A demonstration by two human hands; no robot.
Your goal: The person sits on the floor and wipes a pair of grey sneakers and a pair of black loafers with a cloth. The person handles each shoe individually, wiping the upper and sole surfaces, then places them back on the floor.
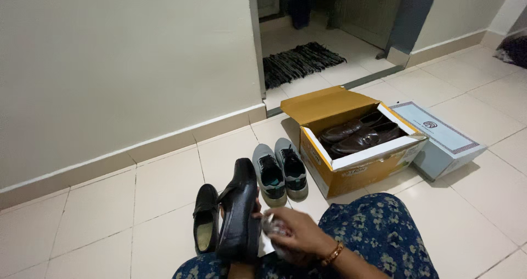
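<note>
I saw the black shoe (240,213) on my lap as smooth leather with a soft sheen; its mate (206,224) on the floor looked duller. My right hand (296,235) closed on something clear and crinkly, like thin plastic. The grey sneakers (280,172) were matt woven cloth. The brown loafers (359,135) shone like polished leather inside a yellow cardboard box (351,174), matt and slightly rough. The pale blue box (442,141) seemed smooth paperboard. Floor tiles (164,185) were glossy ceramic; the doormat (299,62) looked coarse, shaggy fabric.
</note>
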